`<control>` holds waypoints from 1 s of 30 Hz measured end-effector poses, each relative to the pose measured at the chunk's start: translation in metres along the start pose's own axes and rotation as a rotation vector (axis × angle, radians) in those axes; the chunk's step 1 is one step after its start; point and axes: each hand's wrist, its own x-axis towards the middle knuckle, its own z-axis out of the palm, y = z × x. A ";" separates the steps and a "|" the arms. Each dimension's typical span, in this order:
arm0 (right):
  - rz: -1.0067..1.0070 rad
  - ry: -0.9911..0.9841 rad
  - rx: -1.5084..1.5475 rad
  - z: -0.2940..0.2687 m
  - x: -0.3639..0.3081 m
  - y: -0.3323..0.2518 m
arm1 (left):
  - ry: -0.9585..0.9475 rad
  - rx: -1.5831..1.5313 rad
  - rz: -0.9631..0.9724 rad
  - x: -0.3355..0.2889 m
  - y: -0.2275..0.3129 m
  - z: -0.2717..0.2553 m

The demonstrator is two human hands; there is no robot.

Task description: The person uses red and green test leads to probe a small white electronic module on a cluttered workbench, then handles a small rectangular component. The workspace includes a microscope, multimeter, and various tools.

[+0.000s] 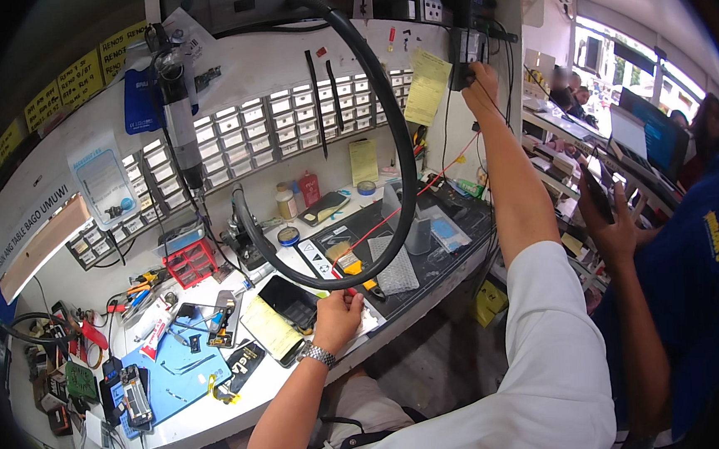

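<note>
My left hand (341, 319), wearing a metal watch, is closed at the bench's front edge. Its fingertips pinch the red end of a thin cable (398, 211) that runs up to the right. Beside it lie a dark phone (288, 303) and a yellow written note (272, 327). My right hand (482, 89) is raised high at the right, with fingers curled against the underside of a black box (468, 48) on the shelf's side. What its fingertips grip there is hidden. A yellow-handled brush (349, 263) lies just beyond my left hand.
A thick black hose (409, 162) loops over the bench. Left lie a blue mat (188, 370) with phone parts, a red drawer box (191, 264) and tangled cables. Small parts drawers (241, 137) line the back. At the right, a co-worker in blue (672, 286) holds a phone (598, 195).
</note>
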 end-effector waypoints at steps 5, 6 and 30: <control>0.557 0.125 0.058 -0.032 -0.024 -0.041 | 0.046 0.052 0.081 0.003 -0.002 0.001; 0.639 0.150 0.197 -0.046 -0.039 -0.054 | 0.043 0.070 0.055 0.003 -0.005 0.001; 0.906 -0.678 0.751 -0.214 -0.407 -0.280 | -0.041 -0.066 -0.019 0.007 -0.007 0.005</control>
